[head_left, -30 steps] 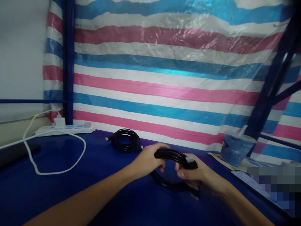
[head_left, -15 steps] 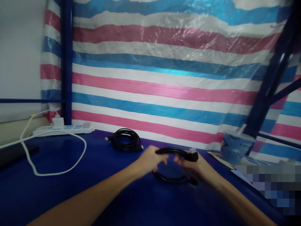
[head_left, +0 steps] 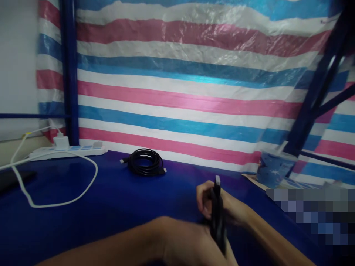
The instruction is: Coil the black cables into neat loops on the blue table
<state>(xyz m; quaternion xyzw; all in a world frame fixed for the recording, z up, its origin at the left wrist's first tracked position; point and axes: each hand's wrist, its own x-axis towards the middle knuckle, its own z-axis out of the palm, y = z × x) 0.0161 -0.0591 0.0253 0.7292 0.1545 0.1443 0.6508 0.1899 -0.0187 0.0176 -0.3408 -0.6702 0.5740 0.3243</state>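
A coiled black cable (head_left: 217, 218) is held up edge-on over the blue table, with a metal-tipped plug pointing up at its far end. My right hand (head_left: 206, 201) has its fingers curled at the far part of this coil, just below the plug. Closer to me, my left hand (head_left: 191, 240) grips the near part of the coil; most of its fingers are hidden behind the back of the hand. A second coiled black cable (head_left: 145, 170) lies flat toward the back of the table, a plug sticking out on each side.
On the left, a white power strip (head_left: 80, 150) carries a white adapter (head_left: 61, 141), and a white cord (head_left: 69, 202) loops over the blue table (head_left: 116, 207). A dark flat object (head_left: 19, 181) lies at the left edge. A blue cup (head_left: 274, 170) with a straw stands at right.
The held coil has turned from lying roughly level with its ring visible to edge-on, pointing away from me. My left hand has come down and nearer; my right hand has dropped slightly.
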